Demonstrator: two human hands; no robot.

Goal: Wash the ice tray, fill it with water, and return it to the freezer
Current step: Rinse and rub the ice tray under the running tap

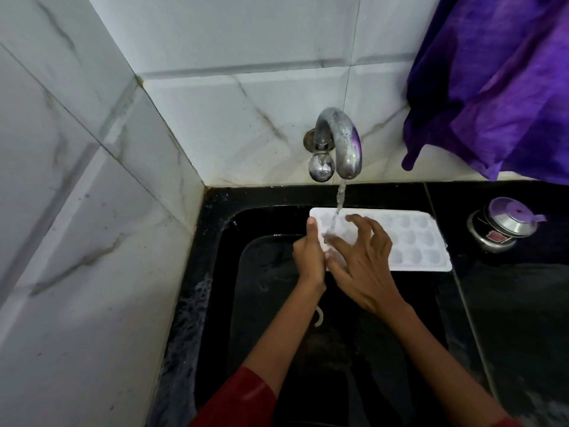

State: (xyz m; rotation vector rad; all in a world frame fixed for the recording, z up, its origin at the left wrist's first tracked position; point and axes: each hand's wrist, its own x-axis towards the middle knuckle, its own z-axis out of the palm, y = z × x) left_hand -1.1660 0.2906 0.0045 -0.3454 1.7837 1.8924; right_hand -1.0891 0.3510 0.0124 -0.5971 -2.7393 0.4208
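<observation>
There is one tray point(412, 241), white, with three rows of little cups. The hands hide some cups, so they cannot all be counted. There are two hands. The left hand point(309, 260) grips the tray's near-left end, with its thumb on top and its fingers curled under. The right hand point(366, 272) is just beside it. Its fingers are spread wide and a bit bent, and the tips touch the top of the tray. It holds nothing.

One tap point(341, 143) sits above the hands. One stream of water point(340, 198) falls on the tray between the two hands. One black sink point(221, 241) lies under them. One small metal pot point(502, 229) stands to the right of the hands. One purple cloth point(492, 87) hangs above it.
</observation>
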